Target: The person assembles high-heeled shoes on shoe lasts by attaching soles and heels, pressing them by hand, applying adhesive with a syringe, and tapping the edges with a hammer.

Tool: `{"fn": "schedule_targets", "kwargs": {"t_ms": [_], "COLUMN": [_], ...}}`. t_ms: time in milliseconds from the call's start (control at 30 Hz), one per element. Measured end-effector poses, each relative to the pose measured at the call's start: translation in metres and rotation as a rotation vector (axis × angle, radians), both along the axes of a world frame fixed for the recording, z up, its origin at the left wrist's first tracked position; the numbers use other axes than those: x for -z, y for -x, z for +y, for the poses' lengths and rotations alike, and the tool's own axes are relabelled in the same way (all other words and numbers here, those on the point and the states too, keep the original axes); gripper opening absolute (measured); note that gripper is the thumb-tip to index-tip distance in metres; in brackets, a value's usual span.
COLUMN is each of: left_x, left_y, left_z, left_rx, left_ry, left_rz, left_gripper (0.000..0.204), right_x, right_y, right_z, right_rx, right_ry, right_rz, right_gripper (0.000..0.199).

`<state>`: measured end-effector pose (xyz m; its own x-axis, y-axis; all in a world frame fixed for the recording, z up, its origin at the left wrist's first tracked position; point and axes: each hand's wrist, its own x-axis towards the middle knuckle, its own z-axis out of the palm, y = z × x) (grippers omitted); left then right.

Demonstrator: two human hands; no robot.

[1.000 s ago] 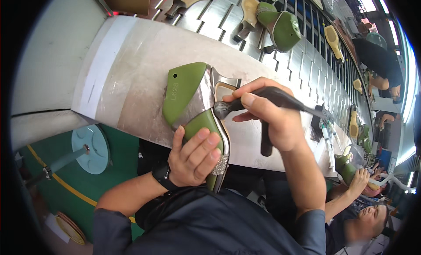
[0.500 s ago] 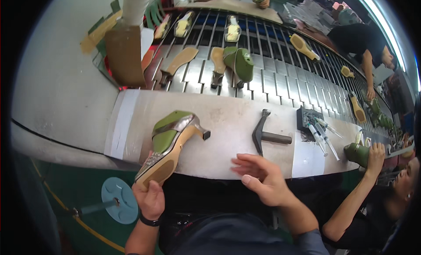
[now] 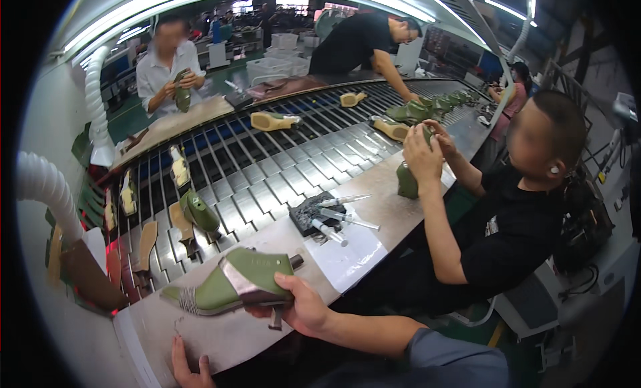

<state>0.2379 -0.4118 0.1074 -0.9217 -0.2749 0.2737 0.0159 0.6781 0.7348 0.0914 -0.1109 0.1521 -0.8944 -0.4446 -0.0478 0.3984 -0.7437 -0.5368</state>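
My right hand (image 3: 304, 306) grips a high-heeled shoe (image 3: 257, 281) around its back, just above the heel. The shoe is mounted on a green shoe last (image 3: 207, 288), with a metallic strap across its side and a banded toe pointing left. It lies on its side just over the bench. My left hand (image 3: 189, 368) is empty at the front edge of the bench, partly cut off by the lower rim, with its fingers apart. Behind the shoe sticks out a short dark end (image 3: 297, 261), perhaps of the hammer; the rest is hidden.
Several syringes (image 3: 350, 219) lie around a black block (image 3: 307, 214) on a white sheet (image 3: 354, 258). Beyond the bench runs a slatted metal conveyor (image 3: 267, 187) carrying soles (image 3: 145, 246) and a green last (image 3: 199, 213). A co-worker's hands (image 3: 424, 151) handle a green last at right.
The shoe has passed from my left hand to my right and turned so its toe points left. My left hand has let go. The view has swung up and right.
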Motion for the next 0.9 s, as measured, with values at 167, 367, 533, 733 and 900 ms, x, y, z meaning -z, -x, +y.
{"fn": "schedule_targets", "kwargs": {"t_ms": [167,367,533,733,900], "left_x": [0.004,0.011,0.031,0.003,0.004], "left_y": [0.018,0.033,0.019,0.027,0.015], "left_z": [0.018,0.029,0.002,0.011,0.010], "left_rx": [-0.044,0.041,-0.076,-0.082,-0.150], "left_ry": [0.732,0.683,0.624,0.594,0.587], "left_rz": [0.122,0.169,0.093,0.104,0.090], "left_gripper": [0.042,0.045,0.048,0.046,0.046], "right_x": [0.000,0.062,0.058,-0.012,0.013], "right_y": [0.130,0.287,0.245,0.155,0.186], "right_z": [-0.031,0.002,-0.050,-0.114,-0.192], "right_rx": [0.745,0.778,0.963,0.519,0.190], "right_ry": [-0.534,-1.366,-1.265,-1.138,-1.841], "right_rz": [0.365,0.309,0.565,1.264,1.219], "right_gripper": [0.051,0.061,0.055,0.033,0.047]}}
